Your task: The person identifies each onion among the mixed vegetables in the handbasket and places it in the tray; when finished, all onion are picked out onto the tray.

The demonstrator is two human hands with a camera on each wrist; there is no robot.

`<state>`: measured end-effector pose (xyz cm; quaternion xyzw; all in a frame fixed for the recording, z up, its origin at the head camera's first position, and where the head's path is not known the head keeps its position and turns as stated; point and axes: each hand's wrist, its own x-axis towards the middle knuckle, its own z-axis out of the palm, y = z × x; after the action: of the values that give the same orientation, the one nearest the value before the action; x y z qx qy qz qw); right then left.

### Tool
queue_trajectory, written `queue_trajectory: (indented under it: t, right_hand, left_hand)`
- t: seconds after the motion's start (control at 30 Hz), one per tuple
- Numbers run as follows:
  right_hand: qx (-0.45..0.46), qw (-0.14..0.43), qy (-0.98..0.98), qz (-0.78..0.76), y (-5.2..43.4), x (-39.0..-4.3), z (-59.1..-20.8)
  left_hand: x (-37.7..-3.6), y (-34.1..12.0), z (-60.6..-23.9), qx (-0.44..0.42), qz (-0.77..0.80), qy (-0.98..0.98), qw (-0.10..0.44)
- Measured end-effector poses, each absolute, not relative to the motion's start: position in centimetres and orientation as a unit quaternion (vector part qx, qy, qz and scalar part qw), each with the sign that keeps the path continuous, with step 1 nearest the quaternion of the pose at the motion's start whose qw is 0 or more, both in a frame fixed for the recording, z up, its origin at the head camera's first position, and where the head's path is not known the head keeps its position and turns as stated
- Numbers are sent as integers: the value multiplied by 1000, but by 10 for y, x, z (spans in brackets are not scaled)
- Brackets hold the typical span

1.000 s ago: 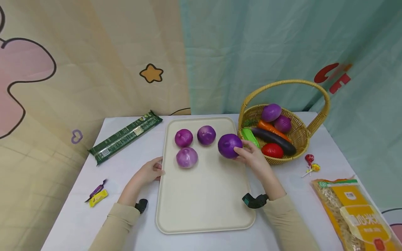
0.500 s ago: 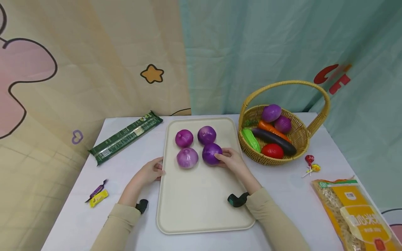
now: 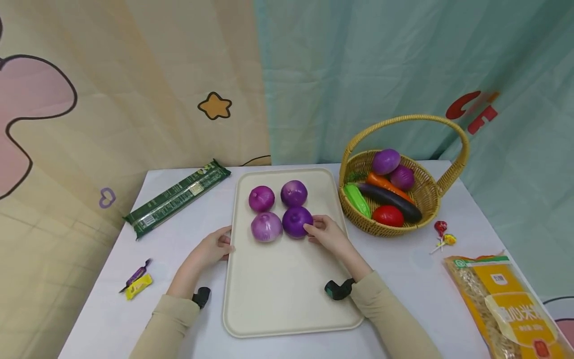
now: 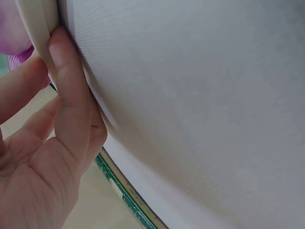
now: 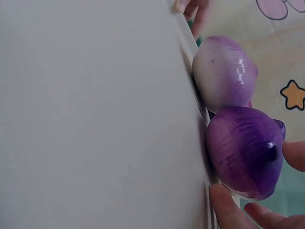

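Observation:
A cream tray [image 3: 287, 294] lies in the middle of the white table. Four purple onions sit in a square at its far end. My right hand [image 3: 312, 227] holds the near right one, a dark purple onion [image 3: 293, 221] that rests on the tray beside a paler onion [image 3: 266, 227]. In the right wrist view my fingers [image 5: 223, 204] curl round the dark purple onion [image 5: 244, 151]. My left hand [image 3: 225, 242] grips the tray's left rim [image 4: 37, 29], thumb on top.
A wicker basket [image 3: 426, 192] at the right holds two more purple onions, a carrot, an eggplant, a tomato and a green vegetable. A green packet [image 3: 177, 197] lies back left, two candies [image 3: 136, 280] front left, lollipops [image 3: 443, 234] and a noodle bag [image 3: 506, 304] at the right.
My right hand carried the dark purple onion from the tray's right edge leftward and set it down beside the pale onion. The left hand stayed on the tray's rim.

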<state>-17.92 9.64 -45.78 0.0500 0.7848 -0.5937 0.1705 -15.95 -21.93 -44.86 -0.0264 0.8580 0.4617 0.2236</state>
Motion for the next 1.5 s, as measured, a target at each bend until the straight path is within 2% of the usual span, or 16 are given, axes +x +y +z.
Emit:
queue_trajectory:
  t: [0.23,0.37,0.53,0.73,0.87,1.3,1.5]
  right_hand:
    - [2,158,815,-557,128,-182,-412]
    - [-15,114,825,-554,159,-190,-375]
    - [13,36,841,-540,191,-205,-342]
    - [77,-58,844,-528,225,-242,-331]
    - [122,-95,842,-516,244,-265,-340]
    - [143,-30,854,-499,259,-287,-385]
    - [130,-37,880,-456,257,-293,-393]
  left_hand:
    - [-163,-221,-443,-26,460,861,218]
    - [-165,-222,-442,-24,457,863,215]
    - [-166,-224,-442,-27,454,864,216]
    - [-164,-226,-444,-28,457,863,214]
    - [-160,-225,-449,-31,464,858,219]
    - [-157,-222,-455,-34,484,848,214]
    - [-158,-221,-454,-31,489,845,215]
